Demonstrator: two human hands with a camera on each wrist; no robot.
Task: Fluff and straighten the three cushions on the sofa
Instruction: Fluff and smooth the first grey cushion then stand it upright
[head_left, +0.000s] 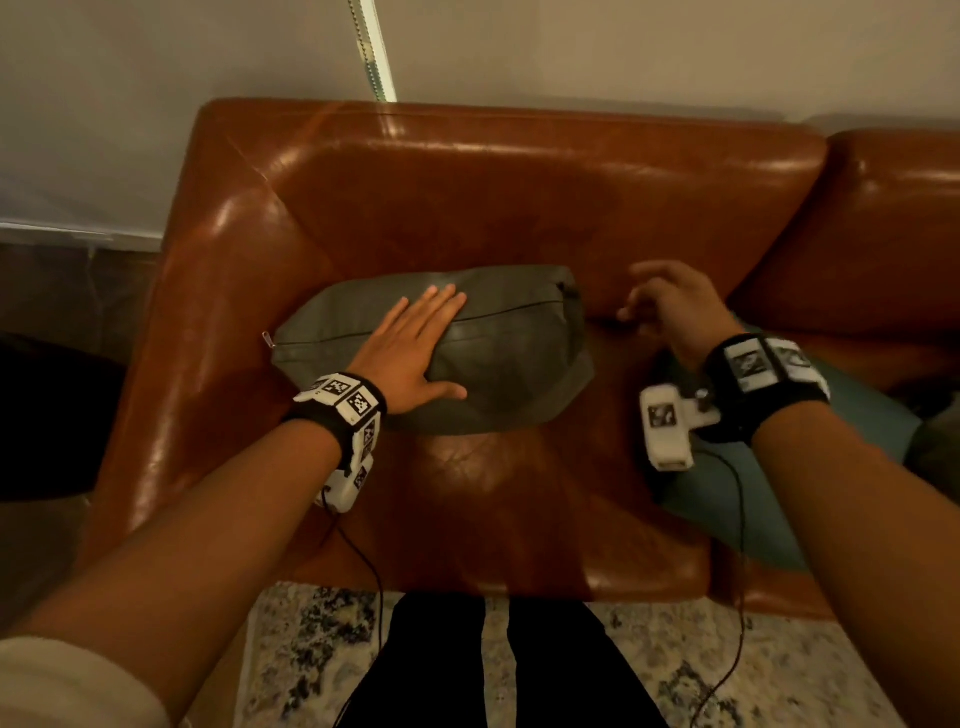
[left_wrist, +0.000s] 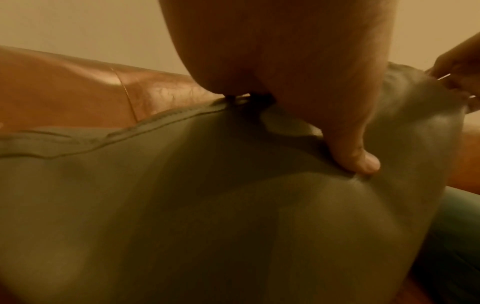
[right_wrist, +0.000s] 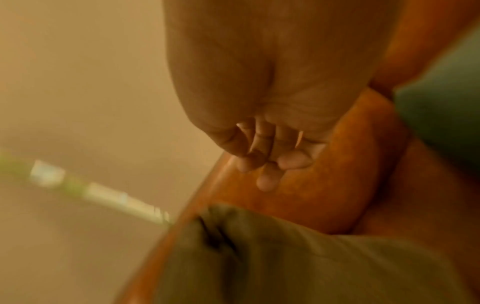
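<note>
A grey-green cushion (head_left: 509, 358) lies flat on the brown leather sofa seat (head_left: 493, 509), zipper side up. My left hand (head_left: 415, 348) presses flat on its top with straight fingers, and the thumb (left_wrist: 358, 160) dents the cover (left_wrist: 207, 216). To the right of the cushion my right hand (head_left: 670, 306) hovers above the seat, fingers loosely curled and holding nothing. In the right wrist view those fingers (right_wrist: 270, 164) hang over the leather, with the cushion's corner (right_wrist: 259, 257) below. A teal cushion (head_left: 769, 499) lies under my right forearm.
The sofa backrest (head_left: 519, 208) rises behind the cushion, with a padded armrest (head_left: 208, 312) on the left. A second seat section (head_left: 883, 234) continues to the right. A patterned rug (head_left: 291, 660) and my legs are below the sofa's front edge. A white wall stands behind.
</note>
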